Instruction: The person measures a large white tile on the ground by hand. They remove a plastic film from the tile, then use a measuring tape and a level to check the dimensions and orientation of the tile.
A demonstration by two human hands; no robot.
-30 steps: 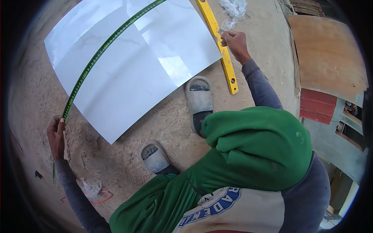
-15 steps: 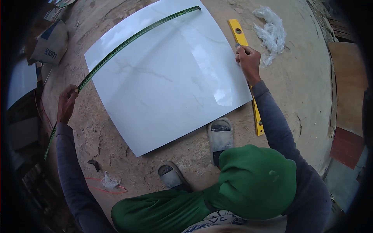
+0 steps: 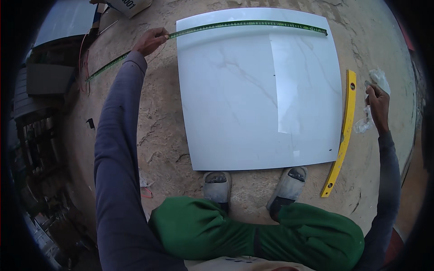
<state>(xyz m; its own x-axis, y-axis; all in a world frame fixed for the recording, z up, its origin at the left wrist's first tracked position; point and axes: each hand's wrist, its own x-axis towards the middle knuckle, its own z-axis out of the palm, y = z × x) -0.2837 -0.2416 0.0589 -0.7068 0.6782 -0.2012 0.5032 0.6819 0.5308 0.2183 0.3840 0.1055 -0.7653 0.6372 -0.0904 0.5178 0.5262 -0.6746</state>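
A large glossy white tile (image 3: 235,108) with grey veins lies on the ground in front of my feet. Across its far part runs a green tape measure blade (image 3: 244,23), its hooked end resting near the far right corner. My left hand (image 3: 152,41) pinches this blade just beyond the tile's left edge, and more of it trails off to the left. Out to the right, past the yellow spirit level (image 3: 347,117), my right hand (image 3: 379,101) is closed with a small greyish thing at its thumb, too small to name.
Crumpled clear plastic (image 3: 379,79) lies by my right hand. My sandalled feet (image 3: 217,187) stand at the tile's near edge. A small dark piece (image 3: 91,123) lies on the ground at left, and a cardboard box (image 3: 129,5) sits at the far left.
The view has turned, so the tile sits straighter. My right hand has moved off rightward from the tile's edge and the level. My left hand still grips the tape blade.
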